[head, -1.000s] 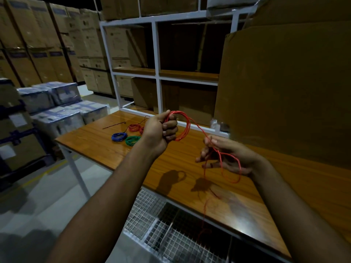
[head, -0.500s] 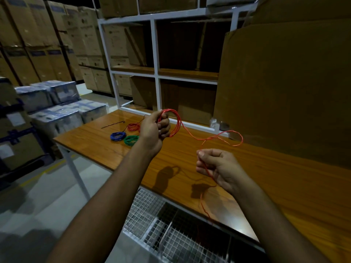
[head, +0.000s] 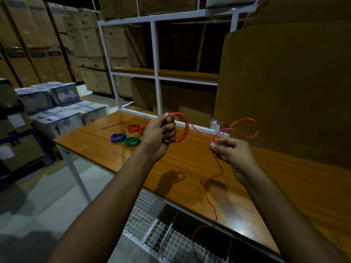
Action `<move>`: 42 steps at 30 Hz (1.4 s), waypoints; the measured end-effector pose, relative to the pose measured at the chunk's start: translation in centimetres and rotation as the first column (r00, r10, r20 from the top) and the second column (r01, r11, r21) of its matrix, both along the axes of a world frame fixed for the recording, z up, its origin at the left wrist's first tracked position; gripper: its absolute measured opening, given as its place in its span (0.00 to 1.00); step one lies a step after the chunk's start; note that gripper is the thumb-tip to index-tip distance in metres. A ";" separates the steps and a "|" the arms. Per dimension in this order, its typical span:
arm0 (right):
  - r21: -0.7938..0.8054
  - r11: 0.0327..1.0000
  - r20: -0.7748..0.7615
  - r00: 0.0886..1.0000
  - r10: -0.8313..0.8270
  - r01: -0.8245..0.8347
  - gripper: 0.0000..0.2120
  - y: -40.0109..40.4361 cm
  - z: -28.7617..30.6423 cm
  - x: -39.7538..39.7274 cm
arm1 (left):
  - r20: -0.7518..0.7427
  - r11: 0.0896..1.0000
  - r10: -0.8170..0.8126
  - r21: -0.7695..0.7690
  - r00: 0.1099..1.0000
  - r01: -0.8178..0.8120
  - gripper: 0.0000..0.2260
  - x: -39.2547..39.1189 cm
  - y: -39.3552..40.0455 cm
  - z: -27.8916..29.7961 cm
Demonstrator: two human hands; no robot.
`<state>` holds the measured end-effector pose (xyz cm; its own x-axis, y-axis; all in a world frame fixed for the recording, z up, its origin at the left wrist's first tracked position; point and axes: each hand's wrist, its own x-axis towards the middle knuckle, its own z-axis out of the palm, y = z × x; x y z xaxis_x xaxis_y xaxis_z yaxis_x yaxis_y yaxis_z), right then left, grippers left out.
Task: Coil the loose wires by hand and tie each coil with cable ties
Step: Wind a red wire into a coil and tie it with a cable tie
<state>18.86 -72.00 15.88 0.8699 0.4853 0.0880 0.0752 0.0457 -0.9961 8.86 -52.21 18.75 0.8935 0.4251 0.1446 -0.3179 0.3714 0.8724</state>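
My left hand (head: 160, 134) grips a small coil of red wire (head: 183, 130) above the wooden table (head: 98, 145), with several loops sticking out to the right of the fist. From the coil the wire runs right to my right hand (head: 230, 151), which pinches it. A loose loop (head: 245, 128) stands up behind that hand. The wire's tail (head: 207, 188) hangs from the right hand, past the table's front edge. On the table's far left lie a blue coil (head: 118, 137), a green coil (head: 132, 141) and a red coil (head: 135, 128). A black cable tie (head: 112, 126) lies behind them.
A white shelf frame (head: 155, 73) with cardboard boxes stands behind the table. A big cardboard sheet (head: 284, 88) leans at the back right. A wire mesh rack (head: 167, 224) sits below the table's front edge. Stacked boxes (head: 47, 103) fill the floor at the left.
My right hand has risen and moved right, drawing the wire out sideways; the loose loop now stands behind it. My left hand keeps gripping the coil in about the same place.
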 end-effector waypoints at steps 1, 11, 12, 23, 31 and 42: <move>0.034 0.999 -0.008 1.000 0.003 -0.003 0.07 0.2 0.0 -0.1 | -0.001 1.000 -0.018 -0.013 1.000 0.018 0.16 0.0 -0.2 0.0; 0.035 0.999 0.421 0.906 -0.040 0.028 0.08 -1.2 1.4 0.6 | -0.016 0.977 -0.052 -0.206 0.999 0.047 0.15 -0.3 0.7 -1.4; 0.037 0.999 0.422 0.907 -0.007 -0.010 0.08 -1.5 1.8 0.6 | -0.014 0.978 -0.040 -0.204 0.999 0.037 0.15 -0.4 0.9 -1.3; 0.058 0.960 0.319 0.916 0.244 -0.276 0.11 -3.2 3.2 0.3 | -0.069 0.981 0.034 -0.189 0.997 -0.047 0.15 -0.6 2.3 -1.9; -0.297 0.936 0.514 0.795 0.322 -0.187 0.12 -0.3 0.5 -0.1 | -0.050 0.973 -0.103 -0.211 0.993 0.090 0.15 -0.2 0.2 -1.4; -0.098 0.943 0.380 0.887 -0.261 0.319 0.09 -0.1 -0.7 0.6 | 0.011 0.960 -0.090 -0.264 0.996 0.089 0.15 -1.4 2.4 -1.2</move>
<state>19.43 -72.06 15.16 0.8975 0.2489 0.3641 0.4129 -0.1842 -0.8919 7.44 -49.80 17.56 0.9298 0.3662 0.0371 -0.2718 0.6150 0.7402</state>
